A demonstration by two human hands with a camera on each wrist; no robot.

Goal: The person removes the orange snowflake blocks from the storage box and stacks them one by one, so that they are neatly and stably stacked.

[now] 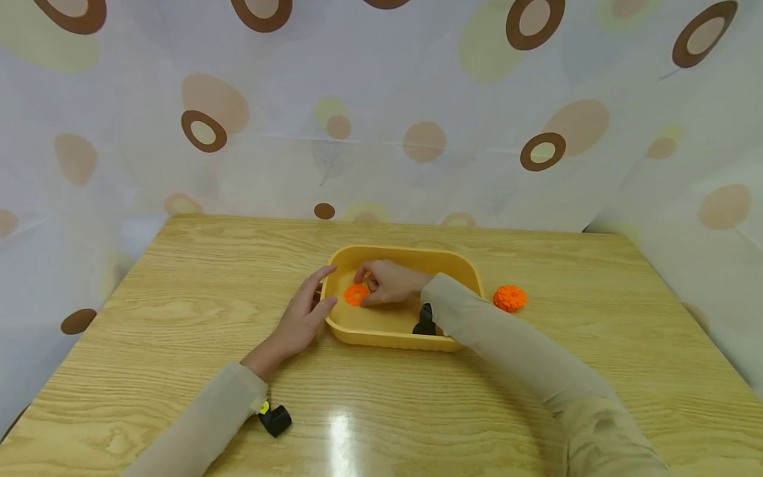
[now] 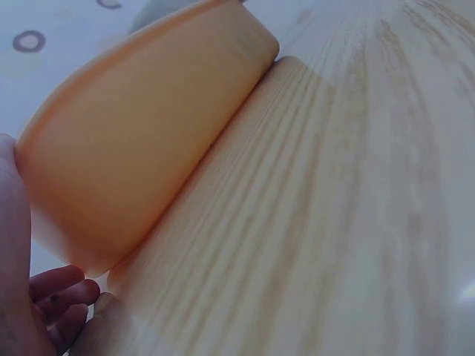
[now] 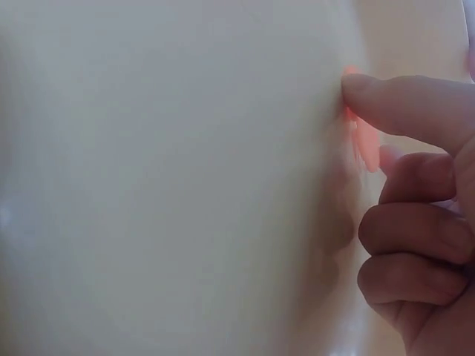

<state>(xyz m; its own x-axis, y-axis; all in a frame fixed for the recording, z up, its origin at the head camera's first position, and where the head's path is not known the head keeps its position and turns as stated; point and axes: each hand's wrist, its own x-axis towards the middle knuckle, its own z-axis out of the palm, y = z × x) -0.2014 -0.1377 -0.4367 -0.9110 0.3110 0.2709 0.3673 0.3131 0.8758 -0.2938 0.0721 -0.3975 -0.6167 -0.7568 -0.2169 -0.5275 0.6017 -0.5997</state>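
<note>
A yellow plastic basin (image 1: 381, 339) stands on the table. My left hand (image 1: 301, 318) grips its left end, thumb and index fingertips over the rim. In the left wrist view the other fingers (image 2: 63, 285) curl low beside the basin's outer wall (image 2: 148, 126). Inside the basin, my right hand (image 1: 390, 283) pinches an orange flower-shaped disc (image 1: 354, 295) near the left end. The right wrist view shows the thumb on one side of the disc (image 3: 367, 144) and the index fingertip at the other, with the remaining fingers curled.
A small pile of orange flower-shaped pieces (image 1: 509, 298) sits on the table right of the basin. A black wrist camera (image 1: 276, 421) hangs by the left sleeve, and another black device (image 1: 425, 321) shows by the right cuff. A patterned cloth (image 1: 381, 132) backs the wooden table (image 1: 250, 258).
</note>
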